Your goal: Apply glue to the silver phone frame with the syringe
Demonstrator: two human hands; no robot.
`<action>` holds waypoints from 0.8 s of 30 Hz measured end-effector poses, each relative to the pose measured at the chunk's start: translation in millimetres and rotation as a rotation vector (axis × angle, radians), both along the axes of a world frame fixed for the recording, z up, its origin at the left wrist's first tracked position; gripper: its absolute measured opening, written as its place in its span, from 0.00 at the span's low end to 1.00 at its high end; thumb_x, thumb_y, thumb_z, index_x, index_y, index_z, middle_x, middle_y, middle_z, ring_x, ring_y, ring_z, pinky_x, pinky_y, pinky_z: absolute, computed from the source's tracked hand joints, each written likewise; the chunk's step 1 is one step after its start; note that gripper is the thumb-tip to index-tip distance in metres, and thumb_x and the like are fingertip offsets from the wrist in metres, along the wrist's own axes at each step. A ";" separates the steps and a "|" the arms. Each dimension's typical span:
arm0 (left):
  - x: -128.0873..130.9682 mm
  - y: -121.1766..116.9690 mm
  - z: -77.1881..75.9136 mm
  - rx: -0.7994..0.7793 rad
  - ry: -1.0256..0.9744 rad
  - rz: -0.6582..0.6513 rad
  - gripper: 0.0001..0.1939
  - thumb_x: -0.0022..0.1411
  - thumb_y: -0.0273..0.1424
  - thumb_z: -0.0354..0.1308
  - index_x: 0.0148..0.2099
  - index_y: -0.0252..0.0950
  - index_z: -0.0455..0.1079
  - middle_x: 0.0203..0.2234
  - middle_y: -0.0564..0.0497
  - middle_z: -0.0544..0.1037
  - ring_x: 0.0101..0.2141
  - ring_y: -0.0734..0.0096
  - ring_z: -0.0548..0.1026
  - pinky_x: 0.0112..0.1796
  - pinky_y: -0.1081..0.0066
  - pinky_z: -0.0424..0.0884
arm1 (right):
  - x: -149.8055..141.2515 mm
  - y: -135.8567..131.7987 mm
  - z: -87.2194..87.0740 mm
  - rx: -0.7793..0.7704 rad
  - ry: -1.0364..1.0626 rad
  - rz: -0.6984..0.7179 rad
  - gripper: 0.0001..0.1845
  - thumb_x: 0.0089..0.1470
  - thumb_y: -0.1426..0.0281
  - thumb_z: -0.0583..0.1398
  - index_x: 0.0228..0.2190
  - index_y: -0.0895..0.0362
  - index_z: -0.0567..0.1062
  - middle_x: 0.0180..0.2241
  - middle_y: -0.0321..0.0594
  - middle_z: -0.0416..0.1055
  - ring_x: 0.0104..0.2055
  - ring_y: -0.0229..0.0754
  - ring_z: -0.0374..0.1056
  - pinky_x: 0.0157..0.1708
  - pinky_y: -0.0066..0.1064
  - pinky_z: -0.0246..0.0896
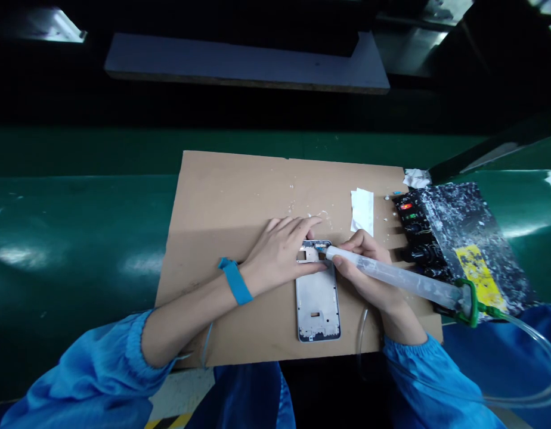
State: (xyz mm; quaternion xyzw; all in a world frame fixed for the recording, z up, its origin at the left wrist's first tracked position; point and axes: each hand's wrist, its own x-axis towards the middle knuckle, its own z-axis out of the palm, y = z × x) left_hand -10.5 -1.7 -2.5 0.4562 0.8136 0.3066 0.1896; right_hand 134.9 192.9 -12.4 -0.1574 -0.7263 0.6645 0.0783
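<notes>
On your far left the green table (79,238) is broad and bare, giving your left elbow plenty of room. The cardboard sheet (222,196) begins next, and its left part is free too. Your left wrist wears a blue band (237,281), with a thin cord below it near the sheet's front edge.

Your left hand (275,250) lies at the top end of the phone frame (318,298), thumb across it and fingers by its upper edge; you seem to be steadying it, but whether you truly grip it I cannot tell. The frame lies flat on the cardboard, its lower end close to the front edge.

The work looks under way at that top end, where the syringe (392,275) has its tip. Any material laid down is too small to make out, so how much is done or left there cannot be judged; the lower part shows no clear bead.

Your right hand (369,283) is closed around the syringe near its tip. Just beyond lie paper strips (362,211). Room is tightest on the right: the syringe's rear end reaches over the black box (458,214), and its clear hose (539,339) loops past your sleeve.
</notes>
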 end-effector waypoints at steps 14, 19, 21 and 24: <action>-0.2 0.3 1.1 -0.006 -0.004 0.000 0.43 0.69 0.51 0.75 0.76 0.45 0.62 0.53 0.49 0.83 0.55 0.51 0.80 0.58 0.54 0.69 | 0.1 0.7 0.1 -0.033 -0.022 0.006 0.18 0.63 0.58 0.74 0.35 0.50 0.71 0.30 0.35 0.78 0.26 0.39 0.67 0.24 0.28 0.60; 0.4 0.6 2.7 -0.022 -0.007 0.004 0.42 0.71 0.52 0.73 0.77 0.46 0.62 0.53 0.49 0.83 0.55 0.51 0.80 0.58 0.54 0.69 | 0.3 0.3 0.1 -0.024 -0.037 -0.003 0.20 0.62 0.55 0.74 0.35 0.50 0.71 0.30 0.36 0.79 0.26 0.40 0.68 0.24 0.29 0.61; 0.4 0.6 1.9 -0.021 -0.008 0.003 0.42 0.71 0.52 0.73 0.77 0.46 0.62 0.53 0.49 0.83 0.55 0.51 0.80 0.58 0.54 0.69 | 0.0 0.0 0.3 -0.016 -0.034 -0.002 0.20 0.62 0.55 0.74 0.35 0.50 0.72 0.30 0.37 0.79 0.26 0.40 0.69 0.24 0.29 0.62; 0.1 0.4 0.8 -0.021 -0.008 0.002 0.42 0.70 0.52 0.73 0.77 0.46 0.62 0.53 0.49 0.83 0.55 0.51 0.80 0.58 0.53 0.69 | -0.5 -0.3 0.6 -0.011 -0.024 -0.002 0.20 0.62 0.54 0.74 0.35 0.50 0.72 0.30 0.37 0.79 0.26 0.40 0.68 0.24 0.29 0.61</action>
